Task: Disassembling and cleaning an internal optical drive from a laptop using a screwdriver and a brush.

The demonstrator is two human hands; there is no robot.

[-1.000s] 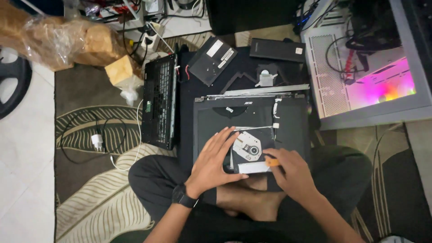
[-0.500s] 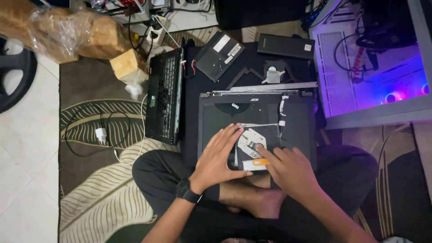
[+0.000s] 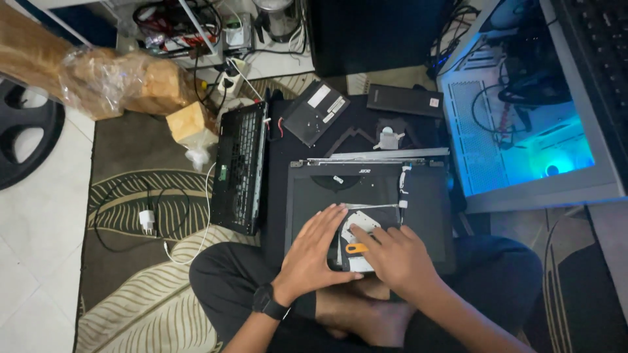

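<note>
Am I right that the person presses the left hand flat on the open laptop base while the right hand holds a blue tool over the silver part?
Not quite: the tool is orange, not blue, as the head view shows. The rest holds: the left hand lies flat on the open laptop base and the right hand holds the tool over the silver part.

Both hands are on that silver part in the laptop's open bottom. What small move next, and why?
Probably lever gently with the orange tool while the left hand steadies the laptop: the right hand holds the tool against the silver part, which sits flat in its bay.
</note>
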